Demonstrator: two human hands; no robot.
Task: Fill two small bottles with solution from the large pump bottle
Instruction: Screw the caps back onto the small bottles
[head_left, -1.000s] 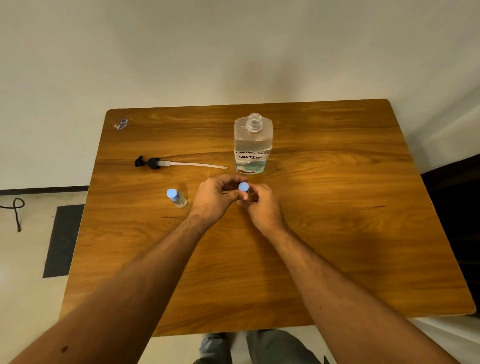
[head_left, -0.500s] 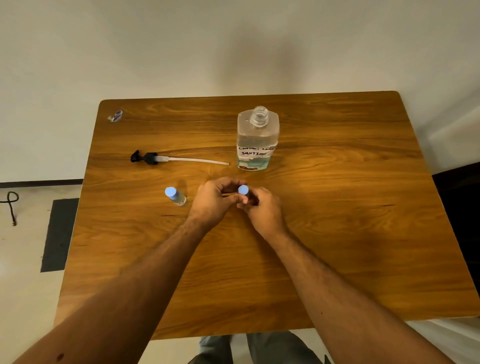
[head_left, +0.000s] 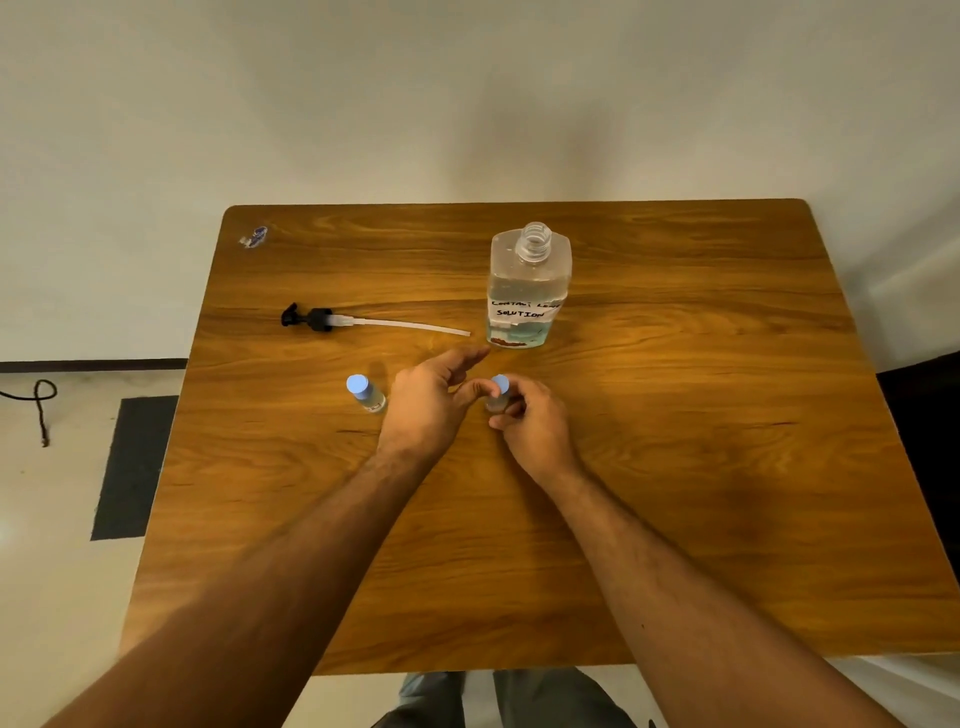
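A plain pale wall stands behind a wooden table (head_left: 675, 467), and the floor at the left of the table carries a dark mat (head_left: 134, 467) and a black cable (head_left: 39, 402). The large bottle (head_left: 527, 291) stands upright on the far half of the table, a little right of the middle; its neck is open, with no pump on it, it holds clear liquid, and a white label with handwriting covers the lower part. The pump head (head_left: 311, 318) with its long white tube lies flat on the wood at the left of the large bottle, the tube end pointing toward the bottle and stopping just beside it. Nearer to the person than the large bottle, the right hand (head_left: 535, 421) has its fingers curled around the second small bottle (head_left: 497, 395), which stands upright with its blue cap on top. The left hand (head_left: 428, 402) is just beside this bottle; its thumb tip reaches the cap, while the other fingers are loosely stretched toward the large bottle and hold nothing. The first small bottle (head_left: 366, 395), also with a blue cap, stands alone on the table at the left of the left hand, below the pump tube. A small crumpled wrapper (head_left: 253, 237) lies far left of the large bottle, near the table's far corner.
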